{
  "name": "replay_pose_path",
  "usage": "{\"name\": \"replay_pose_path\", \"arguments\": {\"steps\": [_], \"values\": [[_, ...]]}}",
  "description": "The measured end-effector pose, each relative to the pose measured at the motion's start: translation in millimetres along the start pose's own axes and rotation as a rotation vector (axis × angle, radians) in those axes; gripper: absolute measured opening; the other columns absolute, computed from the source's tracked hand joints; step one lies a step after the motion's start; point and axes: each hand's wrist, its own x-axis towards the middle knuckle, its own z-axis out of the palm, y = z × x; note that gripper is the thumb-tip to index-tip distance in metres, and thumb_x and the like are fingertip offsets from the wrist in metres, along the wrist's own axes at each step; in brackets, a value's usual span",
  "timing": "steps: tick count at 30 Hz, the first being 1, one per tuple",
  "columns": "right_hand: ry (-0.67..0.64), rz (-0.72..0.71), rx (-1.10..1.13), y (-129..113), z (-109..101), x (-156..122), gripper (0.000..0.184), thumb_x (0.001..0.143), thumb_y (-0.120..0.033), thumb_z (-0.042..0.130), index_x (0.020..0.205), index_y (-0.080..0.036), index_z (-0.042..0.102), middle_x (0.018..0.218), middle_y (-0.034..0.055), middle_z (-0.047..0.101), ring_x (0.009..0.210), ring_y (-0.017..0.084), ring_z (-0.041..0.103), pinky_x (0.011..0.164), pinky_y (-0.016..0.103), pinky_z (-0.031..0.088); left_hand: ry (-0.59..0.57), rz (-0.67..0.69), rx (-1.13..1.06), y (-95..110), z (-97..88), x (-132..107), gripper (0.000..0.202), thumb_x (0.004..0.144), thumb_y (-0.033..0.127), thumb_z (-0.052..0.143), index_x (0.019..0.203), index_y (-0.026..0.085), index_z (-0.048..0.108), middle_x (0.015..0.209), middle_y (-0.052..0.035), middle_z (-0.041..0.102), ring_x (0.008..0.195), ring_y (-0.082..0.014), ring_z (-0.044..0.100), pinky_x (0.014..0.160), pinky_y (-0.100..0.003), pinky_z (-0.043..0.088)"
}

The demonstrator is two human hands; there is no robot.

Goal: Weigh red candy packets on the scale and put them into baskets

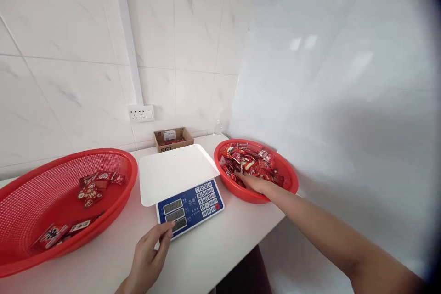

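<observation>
where a tiled wall [193, 41] meets a smooth pale panel [320, 82], a white table [213, 255] fills the corner. on its left sits a wide red basket [34, 193]; on its right, close to the panel, sits another red basket [291, 177]. between them stands a scale [191, 200] with a white tray [177, 170] on top and a blue front. behind the tray is a small cardboard box [179, 144]. the left hand [149, 252] is narrow, fingers curled, thumb and forefinger drawn together at the scale's lowest display. the right hand [253, 183] reaches into the right basket, its fingertips hidden among shiny packets [251, 161], so whether it grips one i cannot tell. those packets lie heaped; fewer red packets [98, 188] lie in loose clusters in the left basket.
</observation>
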Motion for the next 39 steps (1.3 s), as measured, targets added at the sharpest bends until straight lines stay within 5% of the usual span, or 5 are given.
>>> {"name": "replay_pose_path", "arguments": {"steps": [8,14,26,34,39], "values": [[0.015,-0.08,0.026,-8,-33,5,0.017,0.063,-0.014,0.062,0.077,-0.022,0.069,0.088,0.0025,0.07,0.083,0.02,0.061,0.083,0.032,0.045,-0.02,-0.029,-0.039,0,1.7,-2,0.016,0.087,0.026,0.051,0.091,0.021,0.066,0.073,-0.0015,0.071,0.056,-0.0135,0.066,0.049,-0.018,0.052],[0.237,-0.103,0.206,-29,-56,17,0.022,0.074,-0.024,0.056,0.092,-0.018,0.065,0.102,0.0069,0.067,0.095,0.021,0.06,0.089,0.036,0.045,-0.049,-0.038,-0.065,-1,1.8,-4,0.016,0.087,0.023,0.05,0.092,0.021,0.065,0.072,-0.0013,0.07,0.056,-0.0126,0.064,0.049,-0.019,0.051],[-0.029,-0.336,0.469,-170,36,43,0.035,0.082,-0.027,0.056,0.116,-0.018,0.059,0.105,0.0094,0.065,0.091,0.019,0.063,0.077,0.032,0.053,-0.052,-0.072,-0.047,-2,0.6,-2,0.021,0.09,0.027,0.046,0.09,0.018,0.065,0.068,-0.0028,0.067,0.055,-0.0121,0.06,0.053,-0.022,0.051],[0.066,-0.431,0.397,-174,60,47,0.045,0.089,-0.036,0.046,0.131,-0.019,0.046,0.13,0.0105,0.053,0.116,0.018,0.052,0.097,0.033,0.043,-0.041,-0.071,-0.041,-5,1.4,-2,0.022,0.091,0.027,0.046,0.09,0.018,0.066,0.069,-0.0031,0.067,0.055,-0.0121,0.06,0.051,-0.021,0.051],[0.24,-0.422,0.251,-142,36,34,0.048,0.084,-0.036,0.054,0.13,-0.021,0.048,0.138,0.0062,0.046,0.128,0.019,0.04,0.11,0.036,0.027,-0.045,-0.085,-0.057,-9,1.0,-3,0.02,0.09,0.028,0.049,0.091,0.019,0.066,0.071,-0.0032,0.069,0.057,-0.013,0.063,0.053,-0.021,0.053]]}}
